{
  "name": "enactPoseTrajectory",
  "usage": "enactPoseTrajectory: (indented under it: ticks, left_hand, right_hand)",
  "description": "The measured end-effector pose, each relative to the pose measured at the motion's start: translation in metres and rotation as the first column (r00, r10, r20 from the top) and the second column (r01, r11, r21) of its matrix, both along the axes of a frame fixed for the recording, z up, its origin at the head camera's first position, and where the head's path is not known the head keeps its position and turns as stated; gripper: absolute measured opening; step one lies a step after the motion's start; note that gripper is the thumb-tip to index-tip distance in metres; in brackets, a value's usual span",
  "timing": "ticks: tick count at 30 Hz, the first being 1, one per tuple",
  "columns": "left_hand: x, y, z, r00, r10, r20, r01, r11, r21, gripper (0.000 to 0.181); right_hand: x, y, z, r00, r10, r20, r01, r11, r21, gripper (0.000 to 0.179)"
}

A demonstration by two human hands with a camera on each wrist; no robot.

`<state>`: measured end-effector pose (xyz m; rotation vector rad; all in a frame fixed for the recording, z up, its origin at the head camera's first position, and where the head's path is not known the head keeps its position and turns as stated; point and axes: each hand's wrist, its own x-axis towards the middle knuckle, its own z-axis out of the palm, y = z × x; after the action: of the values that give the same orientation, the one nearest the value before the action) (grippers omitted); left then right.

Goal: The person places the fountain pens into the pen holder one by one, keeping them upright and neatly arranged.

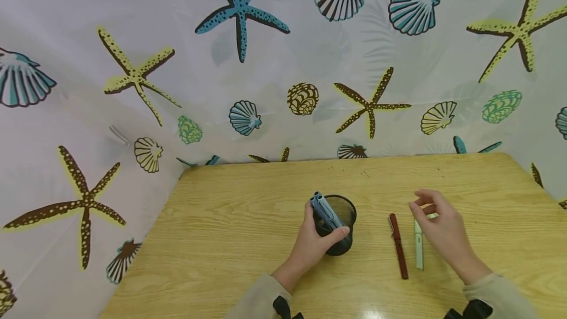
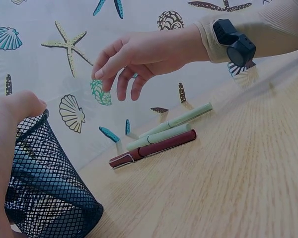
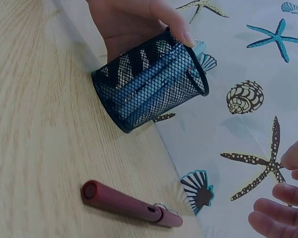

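My left hand (image 1: 312, 240) grips a black mesh pen holder (image 1: 345, 247), its thumb over the rim. Blue pens (image 1: 327, 210) stand in the holder, leaning to one side; their lower parts show through the mesh in the right wrist view. A dark red pen (image 1: 398, 247) lies on the table to the right of the holder. Beside it are two pale green pens, one (image 2: 164, 137) nearest the red pen and the other (image 2: 188, 116) just behind. Over the green pens hovers my right hand (image 1: 443, 230), its fingers loosely bent with nothing between them.
The wooden table (image 1: 239, 210) reaches back to a hanging cloth (image 1: 274, 78) printed with starfish and shells. The cloth also runs along the left and right sides. A dark camera (image 2: 233, 42) is strapped to the right wrist.
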<state>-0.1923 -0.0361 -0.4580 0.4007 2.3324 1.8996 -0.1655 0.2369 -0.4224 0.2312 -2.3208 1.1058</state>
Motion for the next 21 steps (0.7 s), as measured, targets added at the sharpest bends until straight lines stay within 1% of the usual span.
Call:
enactPoseTrajectory:
  ticks: [5, 9, 12, 14, 18, 21]
  left_hand:
    - [-0.001, 0.000, -0.001, 1.000, 0.003, -0.003, -0.003, 1.000, 0.007, 0.100]
    - [-0.002, 0.000, -0.001, 1.000, 0.001, -0.008, -0.001, 1.000, 0.004, 0.101]
    - [-0.001, -0.001, -0.001, 1.000, -0.001, -0.004, 0.001, 1.000, 0.006, 0.101]
    - [0.000, -0.001, -0.001, 1.000, 0.000, 0.003, 0.000, 1.000, 0.009, 0.100]
    - [0.000, -0.001, -0.001, 1.000, 0.002, 0.013, -0.003, 1.000, 0.006, 0.100]
    - [0.000, -0.001, -0.001, 1.000, 0.001, 0.011, -0.001, 1.000, 0.007, 0.100]
  right_hand:
    - [0.002, 0.008, 0.003, 0.999, -0.035, 0.032, 0.034, 0.999, 0.039, 0.028]
    - [0.004, 0.016, 0.005, 0.993, -0.056, 0.100, 0.048, 0.996, 0.074, 0.032]
    - [0.005, 0.023, 0.005, 0.985, -0.052, 0.164, 0.038, 0.995, 0.091, 0.035]
    - [0.005, 0.028, 0.004, 0.980, -0.053, 0.193, 0.033, 0.994, 0.107, 0.035]
    - [0.006, 0.034, 0.004, 0.959, -0.061, 0.278, 0.028, 0.993, 0.119, 0.041]
    - [0.007, 0.038, 0.003, 0.938, -0.071, 0.340, 0.030, 0.992, 0.124, 0.046]
